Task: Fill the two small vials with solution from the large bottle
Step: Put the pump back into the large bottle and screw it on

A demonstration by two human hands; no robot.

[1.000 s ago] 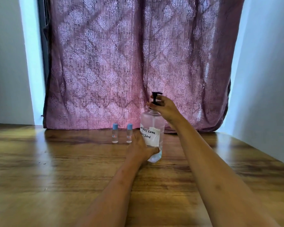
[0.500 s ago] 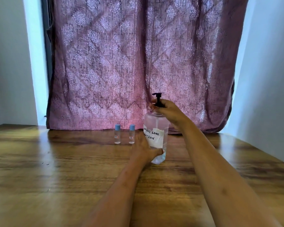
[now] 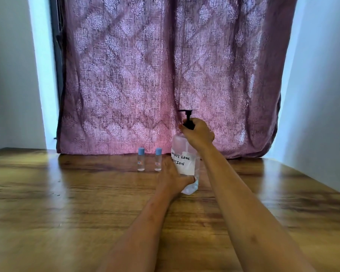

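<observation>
Bottle (image 3: 186,163) stands at frame centre on the table (image 3: 67,203). Left hand (image 3: 171,177) wraps its lower body; right hand (image 3: 199,134) clasps the black pump (image 3: 187,119). Two capped vials (image 3: 141,159) (image 3: 158,159) stand upright just left, apart from each other.

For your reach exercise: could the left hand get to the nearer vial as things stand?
Probably yes. The left hand grips the large bottle, and the nearer vial stands just beside it on bare table, nothing between. It must release the bottle first.
</observation>
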